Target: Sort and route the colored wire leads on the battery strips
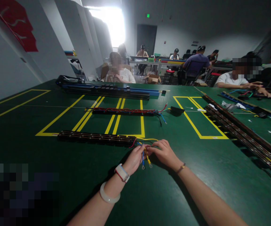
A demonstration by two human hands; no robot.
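Note:
A long black strip (95, 137) with copper-coloured lines along it lies on the green table, and wires leave its right end. Around those wires my left hand (135, 157) is closed, thumb and fingers together. A blue wire (143, 161) and a yellow wire (147, 156) hang below the fingers, each tipped with a ring terminal. My right hand (163, 153) meets the left from the right side, its fingertips pinched at the same wires. Exactly which wire the right fingertips grip is hidden. A thin red wire (133, 143) curves beside the strip's end.
Behind lies another strip (123, 111) with red, blue and black leads, near a small black piece (176, 110). Blue-and-black rails (107, 91) lie at the far edge. Longer strips (241, 135) run along the right. Yellow tape (142, 119) marks the table (79, 179). People sit beyond.

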